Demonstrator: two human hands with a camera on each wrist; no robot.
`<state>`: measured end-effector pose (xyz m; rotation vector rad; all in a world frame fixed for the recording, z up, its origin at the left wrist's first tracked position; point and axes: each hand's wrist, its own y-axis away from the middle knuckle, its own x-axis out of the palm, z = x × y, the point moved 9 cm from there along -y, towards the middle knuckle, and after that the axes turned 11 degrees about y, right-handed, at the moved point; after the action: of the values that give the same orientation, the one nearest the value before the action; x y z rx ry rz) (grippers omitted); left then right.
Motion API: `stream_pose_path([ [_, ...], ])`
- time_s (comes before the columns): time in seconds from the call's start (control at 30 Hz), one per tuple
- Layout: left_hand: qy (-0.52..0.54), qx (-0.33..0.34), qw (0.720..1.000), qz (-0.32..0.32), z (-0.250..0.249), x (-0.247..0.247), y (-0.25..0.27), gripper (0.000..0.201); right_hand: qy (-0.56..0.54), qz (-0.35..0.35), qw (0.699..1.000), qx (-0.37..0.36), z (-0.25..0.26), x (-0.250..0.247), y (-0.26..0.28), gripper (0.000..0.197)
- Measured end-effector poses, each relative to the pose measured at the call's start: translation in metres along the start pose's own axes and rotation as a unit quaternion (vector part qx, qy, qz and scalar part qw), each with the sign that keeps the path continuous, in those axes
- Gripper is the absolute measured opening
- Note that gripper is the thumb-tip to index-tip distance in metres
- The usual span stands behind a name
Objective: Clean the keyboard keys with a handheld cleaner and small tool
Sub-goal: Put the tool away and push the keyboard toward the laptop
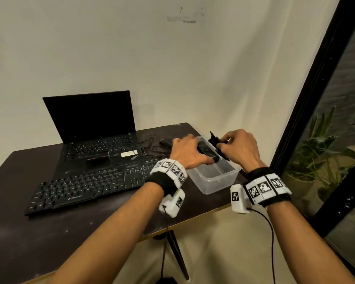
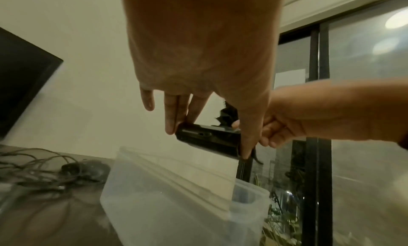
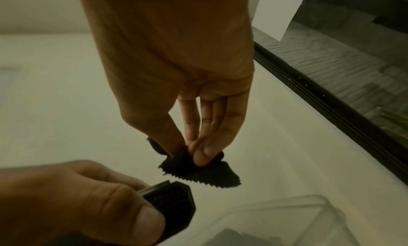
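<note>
Two hands work over the clear tub [image 1: 213, 181] at the bench's [image 1: 70, 232] right end, keyboard [image 1: 86, 187] untouched beside it. Head view: left hand [image 1: 188, 153] wraps the black cleaner [image 1: 208, 153]; right hand [image 1: 241, 148] pinches a dark cloth [image 1: 213, 138].

Left wrist: cleaner body looks rigid, smooth, prob. light; grip mid-barrel.

Right wrist: cloth is soft, pinked edge, floppy; hold w/ fingertips. Small tool not identifiable.

Both hands [image 1: 188, 152] [image 1: 241, 149] hover over a clear tub [image 1: 215, 179] at the table's [image 1: 74, 230] right end. A keyboard [image 1: 90, 187], open laptop [image 1: 96, 136] and tangled cables [image 1: 154, 147] crowd the left; bare tabletop lies in front.
</note>
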<state>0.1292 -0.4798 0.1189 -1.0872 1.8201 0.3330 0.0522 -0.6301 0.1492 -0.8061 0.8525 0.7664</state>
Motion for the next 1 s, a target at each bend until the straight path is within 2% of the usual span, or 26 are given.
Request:
stream_pose_path([
  [0.17, -0.037, -0.050, 0.995, 0.077, 0.002, 0.058, -0.018, 0.041, 0.121, 0.114, 0.986, 0.007, -0.019, 0.060, -0.025, 0.018],
  [0.27, -0.047, -0.067, 0.991, 0.108, 0.012, 0.080, -0.019, 0.039, 0.162, 0.153, 0.975, -0.002, -0.030, 0.088, -0.031, 0.027],
  [0.4, -0.095, -0.072, 0.986, 0.119, 0.021, 0.090, -0.020, 0.035, 0.187, 0.180, 0.966, -0.003, -0.043, 0.110, -0.032, 0.040],
  [0.7, -0.123, -0.106, 0.972, 0.171, 0.026, 0.098, -0.020, 0.035, 0.189, 0.159, 0.969, 0.004, -0.039, 0.114, -0.025, 0.041],
  [0.83, -0.108, -0.080, 0.976, 0.168, 0.022, 0.091, -0.015, 0.033, 0.150, 0.145, 0.978, 0.008, -0.036, 0.103, -0.020, 0.037],
  [0.93, -0.078, -0.061, 0.988, 0.117, 0.026, 0.072, -0.008, 0.068, 0.105, 0.082, 0.991, 0.008, -0.032, 0.080, -0.011, 0.024],
  [1.0, -0.015, -0.032, 0.998, 0.050, 0.027, 0.047, 0.006, 0.076, 0.051, 0.033, 0.998, 0.006, -0.030, 0.060, 0.002, 0.021],
])
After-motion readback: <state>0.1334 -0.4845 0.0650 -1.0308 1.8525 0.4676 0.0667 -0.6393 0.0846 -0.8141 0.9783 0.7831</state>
